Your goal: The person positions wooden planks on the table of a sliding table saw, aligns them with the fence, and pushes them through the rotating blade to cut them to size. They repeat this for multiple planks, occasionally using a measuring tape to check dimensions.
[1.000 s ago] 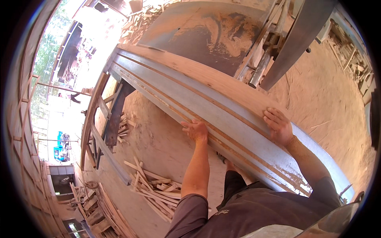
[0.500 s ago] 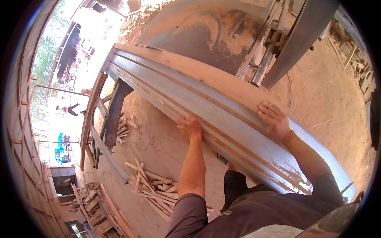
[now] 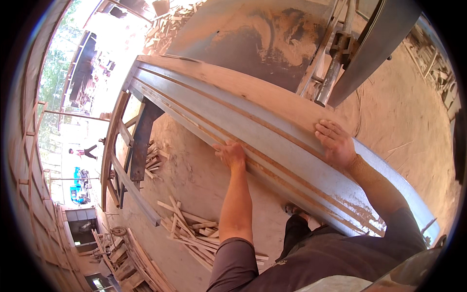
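A long pale wooden plank [image 3: 219, 80] lies along the far side of a grey metal bench [image 3: 272, 131] with several sawdust-filled grooves. My right hand [image 3: 337, 144] is on the plank's near right end, its fingers close together and bent over the wood. Farther left, my left hand [image 3: 232, 155] rests on the near edge of the bench beside a groove. Its fingers are partly spread, touching only the bench. The undersides of both hands are hidden.
Beyond the plank stand a sawdust-covered metal sheet [image 3: 233, 53] and a machine part with a metal shaft [image 3: 328, 85]. Wooden offcuts [image 3: 192, 231] lie on the floor to the left, near a metal frame [image 3: 129, 141]. Far left, a person [image 3: 83, 152] is outside.
Both hands keep nearly the same places on the plank and the bench. The whole view has shifted slightly, and my foot shows more below the bench.
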Tool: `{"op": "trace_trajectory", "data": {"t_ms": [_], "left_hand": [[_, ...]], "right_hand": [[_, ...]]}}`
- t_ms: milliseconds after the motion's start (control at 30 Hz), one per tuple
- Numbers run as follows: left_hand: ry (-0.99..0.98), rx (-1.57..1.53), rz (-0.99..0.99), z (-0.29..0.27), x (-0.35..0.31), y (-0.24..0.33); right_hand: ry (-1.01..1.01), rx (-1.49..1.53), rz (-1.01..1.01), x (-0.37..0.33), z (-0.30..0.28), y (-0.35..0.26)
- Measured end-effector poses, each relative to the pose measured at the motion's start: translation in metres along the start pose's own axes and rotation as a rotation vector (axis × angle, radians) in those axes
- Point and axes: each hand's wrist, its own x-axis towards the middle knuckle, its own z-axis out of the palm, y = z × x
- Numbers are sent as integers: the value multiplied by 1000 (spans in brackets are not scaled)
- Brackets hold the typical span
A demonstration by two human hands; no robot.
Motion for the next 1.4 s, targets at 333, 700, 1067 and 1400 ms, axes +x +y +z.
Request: {"op": "trace_trajectory", "data": {"t_ms": [333, 700, 1067, 1400], "left_hand": [[-11, 17, -19, -2, 31, 2], [-16, -9, 7, -7, 66, 4], [-72, 7, 6, -12, 89, 6], [-79, -1, 16, -17, 110, 11]], "right_hand": [[3, 8, 11, 24, 18, -6], [3, 6, 12, 52, 43, -10], [-26, -31, 3, 73, 56, -11], [-1, -15, 16, 87, 73, -14]]}}
